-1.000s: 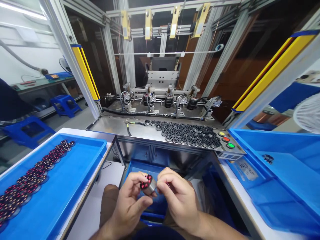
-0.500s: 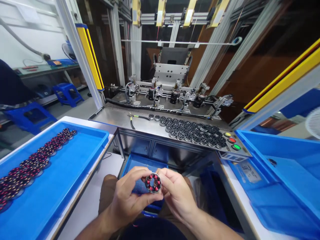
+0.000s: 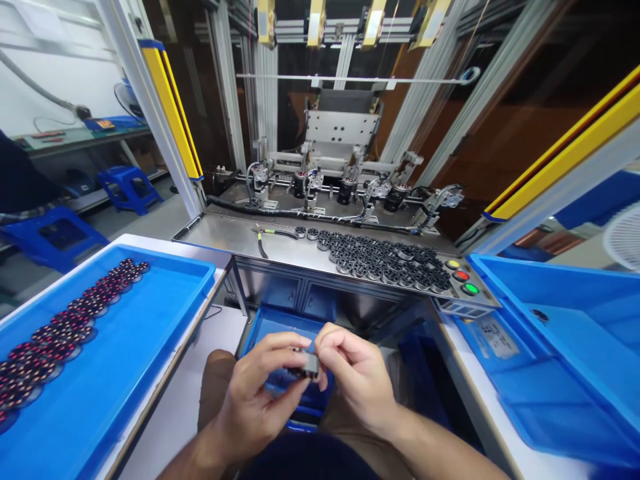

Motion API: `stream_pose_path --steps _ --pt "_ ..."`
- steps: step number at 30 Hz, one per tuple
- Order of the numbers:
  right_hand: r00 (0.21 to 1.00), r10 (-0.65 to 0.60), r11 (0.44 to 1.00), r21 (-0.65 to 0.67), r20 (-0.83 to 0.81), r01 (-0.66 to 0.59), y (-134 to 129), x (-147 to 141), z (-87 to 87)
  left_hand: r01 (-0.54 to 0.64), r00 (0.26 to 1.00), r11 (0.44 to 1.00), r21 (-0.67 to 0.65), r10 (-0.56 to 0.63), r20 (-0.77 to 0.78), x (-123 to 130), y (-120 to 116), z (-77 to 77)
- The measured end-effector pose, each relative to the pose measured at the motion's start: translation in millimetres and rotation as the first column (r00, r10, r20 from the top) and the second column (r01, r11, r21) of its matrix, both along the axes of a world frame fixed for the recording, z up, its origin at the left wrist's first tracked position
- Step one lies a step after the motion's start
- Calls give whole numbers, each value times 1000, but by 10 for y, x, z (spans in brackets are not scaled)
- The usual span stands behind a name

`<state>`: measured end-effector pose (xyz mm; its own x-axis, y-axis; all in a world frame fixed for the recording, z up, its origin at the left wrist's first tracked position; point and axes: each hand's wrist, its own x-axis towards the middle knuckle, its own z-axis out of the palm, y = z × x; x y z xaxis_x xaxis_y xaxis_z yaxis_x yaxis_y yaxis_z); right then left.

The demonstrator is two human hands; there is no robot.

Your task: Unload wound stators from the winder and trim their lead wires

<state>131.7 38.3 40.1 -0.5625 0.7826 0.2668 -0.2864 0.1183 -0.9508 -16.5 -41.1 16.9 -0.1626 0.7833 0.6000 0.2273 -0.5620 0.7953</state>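
Head view: a short, grey metal ring-shaped part [image 3: 311, 365] is held clear of any surface, over the blue plastic bin [image 3: 290, 323] below the near edge of the silver metal counter [image 3: 225, 235]. From where I stand, the left hand [image 3: 265, 377] has it pinched, thumb beneath and fingers above, parted only by the part's own thickness. What matters is the side on offer: its curved outer wall juts rightward from that grip, and the right hand [image 3: 355, 373] is just beside the free end. Those right fingers curl in close, yet whether the tips meet or pinch anything I cannot tell. The part's open face is hidden, so its axis is hard to judge. Beyond, green-and-black-handled pliers [image 3: 261, 248] lie left on the counter; dark round ring parts [image 3: 390, 261] crowd its near right edge, too tangled to count. Dark discs with red windings [image 3: 75, 323] line the left side of the blue plastic tray [image 3: 165, 300], its near left corner cut off
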Motion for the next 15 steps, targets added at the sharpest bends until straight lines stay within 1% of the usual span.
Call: stream_pose_path --steps 1,2,3,4,5,6,7,8,9,10,11,13,14,15 --pt "999 -28 988 151 21 24 21 26 33 39 994 998 -40 -35 99 12 -1 -3" --pt "998 -55 952 304 40 40 41 54 64 91 972 993 -81 -71 224 25 2 -3" --pt "996 -73 894 446 57 40 60 83 92 153 929 980 -126 -100 355 38 11 -1" --pt "994 -86 824 566 71 31 78 112 114 231 871 957 -174 -124 476 51 25 4" --pt "992 -97 752 659 86 16 94 138 129 326 806 918 -226 -146 573 62 42 9" --pt "989 -112 685 728 98 6 109 160 138 436 741 859 -269 -173 649 72 62 15" --pt "986 -128 626 780 104 -1 123 178 143 543 678 784 -301 -196 709 80 82 20" --pt "985 -141 576 818 103 -3 135 192 144 633 621 705 -320 -215 754 86 99 24" --pt "985 -145 535 845 96 -4 147 204 146 692 576 646 -322 -226 786 90 112 28" --pt "986 -139 504 864 86 -4 158 214 149 718 551 618 -320 -225 804 94 120 31" --pt "989 -126 484 875 79 -9 169 226 154 711 550 626 -320 -212 808 96 124 35" --pt "992 -100 477 879 75 -19 191 255 171 640 600 689 -340 -171 781 99 117 42" --pt "992 -104 492 870 77 -15 203 273 178 599 631 720 -350 -155 760 99 110 46" --pt "991 -116 520 854 73 -2 216 290 182 565 659 743 -359 -143 739 99 102 49"
